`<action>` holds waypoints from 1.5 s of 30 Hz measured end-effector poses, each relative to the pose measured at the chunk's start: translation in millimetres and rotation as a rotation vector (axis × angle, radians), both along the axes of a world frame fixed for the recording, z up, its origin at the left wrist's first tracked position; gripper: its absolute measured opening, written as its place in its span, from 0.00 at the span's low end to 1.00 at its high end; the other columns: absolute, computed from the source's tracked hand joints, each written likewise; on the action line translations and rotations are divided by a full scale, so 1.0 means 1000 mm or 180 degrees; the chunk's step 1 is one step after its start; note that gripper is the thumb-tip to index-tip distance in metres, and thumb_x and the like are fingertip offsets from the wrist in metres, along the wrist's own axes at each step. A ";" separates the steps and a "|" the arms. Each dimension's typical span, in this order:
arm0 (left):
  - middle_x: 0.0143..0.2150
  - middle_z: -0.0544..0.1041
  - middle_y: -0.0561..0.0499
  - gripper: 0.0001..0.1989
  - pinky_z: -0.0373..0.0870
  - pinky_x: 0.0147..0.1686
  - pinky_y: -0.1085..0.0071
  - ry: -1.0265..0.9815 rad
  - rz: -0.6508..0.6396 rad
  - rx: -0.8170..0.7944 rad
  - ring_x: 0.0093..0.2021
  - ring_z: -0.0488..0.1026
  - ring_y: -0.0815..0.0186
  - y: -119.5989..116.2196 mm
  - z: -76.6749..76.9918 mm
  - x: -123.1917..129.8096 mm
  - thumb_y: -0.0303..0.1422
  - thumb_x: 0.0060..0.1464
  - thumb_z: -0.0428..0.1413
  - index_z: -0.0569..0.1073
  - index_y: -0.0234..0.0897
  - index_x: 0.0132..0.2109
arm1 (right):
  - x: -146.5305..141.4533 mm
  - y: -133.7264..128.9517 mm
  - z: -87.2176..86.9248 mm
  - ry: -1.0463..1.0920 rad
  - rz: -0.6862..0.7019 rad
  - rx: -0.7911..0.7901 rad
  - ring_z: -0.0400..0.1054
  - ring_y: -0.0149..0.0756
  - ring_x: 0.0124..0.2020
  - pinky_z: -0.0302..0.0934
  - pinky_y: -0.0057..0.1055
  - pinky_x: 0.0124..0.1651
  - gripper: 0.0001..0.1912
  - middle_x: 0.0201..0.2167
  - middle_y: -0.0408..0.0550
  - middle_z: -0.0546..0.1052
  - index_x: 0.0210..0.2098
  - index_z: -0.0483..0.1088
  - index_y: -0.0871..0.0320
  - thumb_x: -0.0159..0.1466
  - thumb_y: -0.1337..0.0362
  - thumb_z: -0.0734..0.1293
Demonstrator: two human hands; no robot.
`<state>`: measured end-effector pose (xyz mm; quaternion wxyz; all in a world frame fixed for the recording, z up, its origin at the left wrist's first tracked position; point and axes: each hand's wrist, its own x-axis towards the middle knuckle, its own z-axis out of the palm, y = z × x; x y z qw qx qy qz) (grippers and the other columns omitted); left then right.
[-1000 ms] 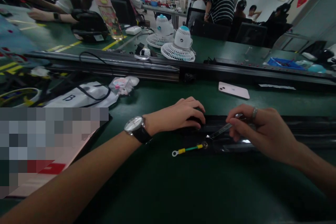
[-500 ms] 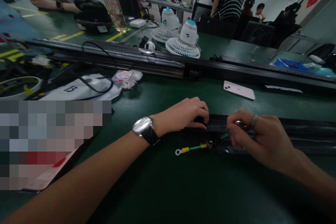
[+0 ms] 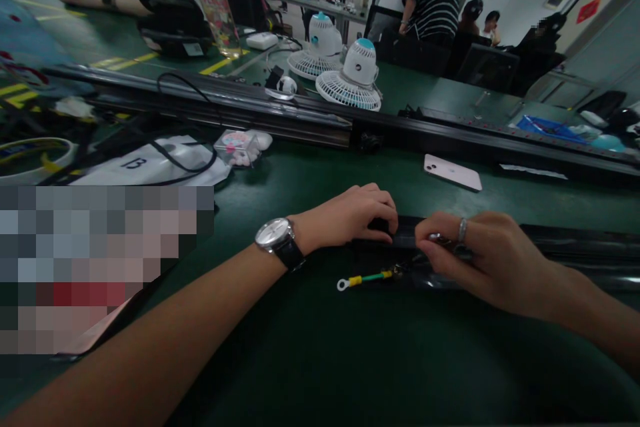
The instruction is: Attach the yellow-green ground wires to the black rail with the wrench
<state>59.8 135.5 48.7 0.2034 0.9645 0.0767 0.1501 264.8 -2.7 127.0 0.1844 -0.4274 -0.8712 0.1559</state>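
A long black bar or rail with a glossy surface lies across the green table. My left hand, with a watch on its wrist, rests at the bar's left end, fingers curled down over the edge. Closed around a slim tool is my right hand; only a shiny bit shows between thumb and forefinger, so its kind is unclear. A short green wire with yellow sleeves and a ring terminal sticks out leftward from the bar's end. The right hand is just right of where the wire joins.
A pink phone lies beyond the hands. Behind it a black rail crosses the table, with two white fans past it. At left are a clear box, a white bag and cables. Other people sit and stand farther back.
My right hand has moved a little left along the bar, closer to my left hand, with the tool in it. The left hand stays in place.
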 end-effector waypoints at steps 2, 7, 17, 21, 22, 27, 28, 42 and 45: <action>0.50 0.74 0.50 0.07 0.63 0.50 0.65 0.0011 -0.0016 0.0025 0.49 0.68 0.61 0.001 -0.001 0.000 0.33 0.61 0.62 0.78 0.43 0.47 | -0.003 -0.001 0.001 -0.0064 0.0114 0.0010 0.57 0.25 0.19 0.50 0.26 0.25 0.06 0.24 0.36 0.67 0.41 0.69 0.60 0.74 0.70 0.60; 0.50 0.74 0.50 0.05 0.63 0.50 0.65 0.0011 -0.0047 0.0013 0.50 0.67 0.60 0.001 -0.002 0.001 0.32 0.62 0.62 0.77 0.42 0.45 | -0.010 -0.003 0.003 -0.0316 0.0392 -0.0057 0.62 0.29 0.23 0.51 0.30 0.28 0.10 0.26 0.41 0.70 0.41 0.70 0.62 0.76 0.68 0.58; 0.50 0.74 0.50 0.05 0.62 0.49 0.67 0.0010 -0.0074 0.0078 0.50 0.67 0.60 0.001 -0.003 0.000 0.35 0.62 0.62 0.78 0.42 0.45 | -0.010 -0.015 0.014 -0.0654 0.0609 -0.0242 0.68 0.34 0.28 0.55 0.32 0.31 0.10 0.32 0.45 0.76 0.46 0.69 0.59 0.77 0.65 0.57; 0.50 0.74 0.50 0.05 0.62 0.49 0.67 0.0013 -0.0065 0.0109 0.50 0.67 0.61 0.000 -0.004 0.000 0.36 0.63 0.61 0.78 0.43 0.45 | -0.004 -0.025 0.014 -0.0659 0.0618 -0.0292 0.71 0.34 0.30 0.59 0.31 0.33 0.10 0.37 0.46 0.78 0.47 0.69 0.57 0.78 0.64 0.57; 0.50 0.74 0.50 0.05 0.62 0.49 0.67 0.0015 -0.0062 0.0114 0.50 0.67 0.61 0.000 -0.004 0.000 0.36 0.63 0.61 0.78 0.43 0.45 | -0.003 -0.027 0.013 -0.0631 0.0609 -0.0299 0.71 0.34 0.31 0.60 0.31 0.34 0.10 0.38 0.46 0.78 0.47 0.69 0.57 0.78 0.64 0.57; 0.49 0.74 0.50 0.05 0.62 0.48 0.67 0.0021 -0.0065 0.0131 0.49 0.67 0.61 0.000 -0.004 -0.001 0.36 0.63 0.61 0.78 0.43 0.45 | 0.002 -0.027 0.013 -0.0510 0.0554 -0.0289 0.72 0.32 0.36 0.61 0.30 0.37 0.07 0.41 0.44 0.77 0.50 0.68 0.56 0.77 0.67 0.59; 0.49 0.74 0.50 0.05 0.62 0.48 0.67 0.0024 -0.0071 0.0134 0.49 0.67 0.61 0.000 -0.003 -0.001 0.36 0.63 0.61 0.78 0.43 0.45 | 0.002 -0.026 0.013 -0.0493 0.0542 -0.0263 0.72 0.32 0.36 0.61 0.29 0.37 0.07 0.41 0.44 0.77 0.50 0.68 0.56 0.77 0.68 0.60; 0.49 0.75 0.50 0.05 0.62 0.49 0.67 0.0009 -0.0053 0.0117 0.50 0.67 0.61 -0.003 0.000 -0.004 0.35 0.63 0.61 0.78 0.43 0.45 | 0.004 -0.027 0.024 -0.0878 0.0397 -0.0541 0.71 0.37 0.37 0.63 0.36 0.38 0.13 0.43 0.50 0.74 0.50 0.70 0.58 0.70 0.73 0.58; 0.49 0.75 0.50 0.05 0.62 0.49 0.67 0.0008 -0.0058 0.0099 0.50 0.67 0.61 -0.003 0.000 -0.005 0.35 0.63 0.61 0.78 0.43 0.45 | 0.008 -0.027 0.024 -0.1009 0.0373 -0.0417 0.72 0.39 0.37 0.65 0.37 0.39 0.14 0.43 0.51 0.75 0.50 0.71 0.57 0.72 0.71 0.57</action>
